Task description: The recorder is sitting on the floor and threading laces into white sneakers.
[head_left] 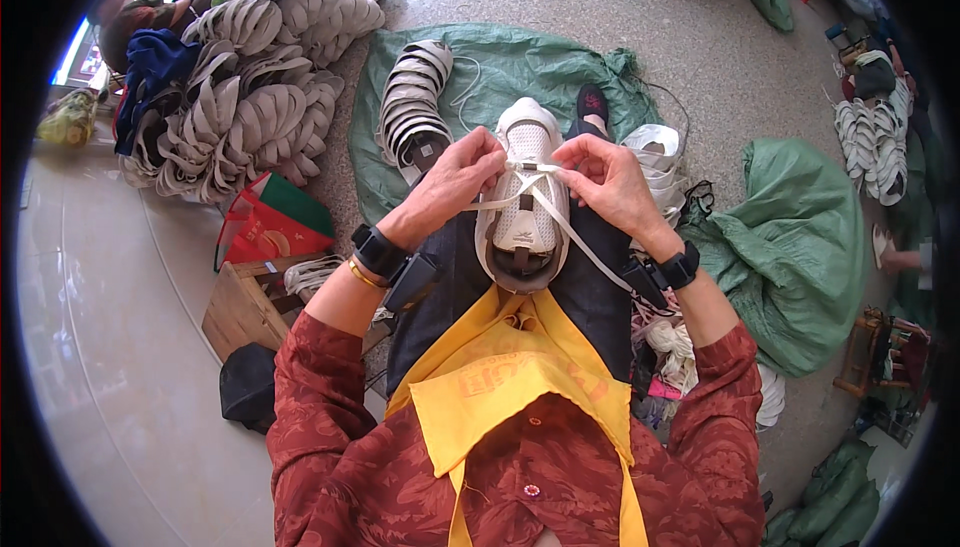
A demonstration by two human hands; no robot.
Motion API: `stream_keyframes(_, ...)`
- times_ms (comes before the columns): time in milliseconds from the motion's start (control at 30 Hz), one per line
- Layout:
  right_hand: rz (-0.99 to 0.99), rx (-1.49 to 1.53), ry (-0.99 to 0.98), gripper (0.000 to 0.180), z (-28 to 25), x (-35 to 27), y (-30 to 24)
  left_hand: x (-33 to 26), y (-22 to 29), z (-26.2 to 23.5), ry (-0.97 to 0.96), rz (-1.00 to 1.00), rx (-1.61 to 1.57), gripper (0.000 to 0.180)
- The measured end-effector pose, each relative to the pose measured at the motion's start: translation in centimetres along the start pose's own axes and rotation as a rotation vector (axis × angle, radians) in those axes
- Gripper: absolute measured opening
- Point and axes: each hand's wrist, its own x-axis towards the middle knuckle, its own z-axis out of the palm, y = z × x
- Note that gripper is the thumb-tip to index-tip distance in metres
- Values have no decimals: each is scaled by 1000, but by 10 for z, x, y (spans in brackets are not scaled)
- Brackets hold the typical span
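Observation:
A white mesh shoe upper (pixel 527 215) rests between my knees, its toe pointing away and its dark-lined heel opening toward me. A flat white shoelace (pixel 570 225) crosses over its tongue, and a loose end trails right toward my wrist. At the shoe's left edge, my left hand (pixel 458 179) is closed in a pinch on the lace. Opposite it, my right hand (pixel 606 179) pinches the same lace between thumb and fingers. Between the two hands the lace is drawn across the shoe. The fingertips partly hide how it runs through the eyelets.
A curved stack of shoe uppers (pixel 415 97) lies on a green sheet (pixel 540 62). Large piles of uppers (pixel 250 117) stand at the far left, near a wooden crate (pixel 245 312) and red bag (pixel 275 227). A green sack (pixel 800 257) sits at right. A yellow apron (pixel 520 387) covers my lap.

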Motion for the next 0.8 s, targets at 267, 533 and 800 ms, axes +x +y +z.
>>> stream_keyframes(267,47,56,-88,15,-4,4,-6,6,12,3,-82,-66,119,13)
stream_keyframes(533,45,159,-175,12,-13,11,-5,5,3,-6,-113,-92,-80,13)
stream_keyframes(800,4,174,-159,11,-10,16,-12,12,8,2,-99,-102,67,13)
